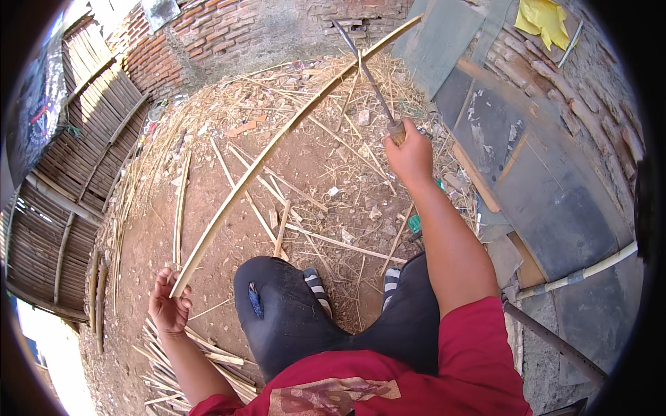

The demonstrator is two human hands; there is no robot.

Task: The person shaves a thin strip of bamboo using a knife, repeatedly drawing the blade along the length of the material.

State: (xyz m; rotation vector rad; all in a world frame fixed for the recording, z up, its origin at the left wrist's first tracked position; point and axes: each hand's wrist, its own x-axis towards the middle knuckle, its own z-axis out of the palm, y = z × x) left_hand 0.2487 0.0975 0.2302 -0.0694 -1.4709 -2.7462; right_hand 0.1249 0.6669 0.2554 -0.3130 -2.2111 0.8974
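A long bamboo strip [253, 171] runs slantwise from the lower left up to the far right. Its near end lies in my left hand [171, 305], the fingers curled round it. My right hand [411, 156] is closed on the wooden handle of a long, narrow-bladed knife [379, 96]. The dark blade points up and to the left and crosses the strip near its far end. A thin sliver stands up where the two cross; whether the edge is in the bamboo is too small to tell.
Split strips [201, 364] lie heaped beside my left arm. Shavings and loose pieces [333, 104] litter the dirt ground ahead. At left stands a bamboo slat wall [90, 118], at the back a brick wall [229, 41]. Dark boards [548, 201] lean along the right.
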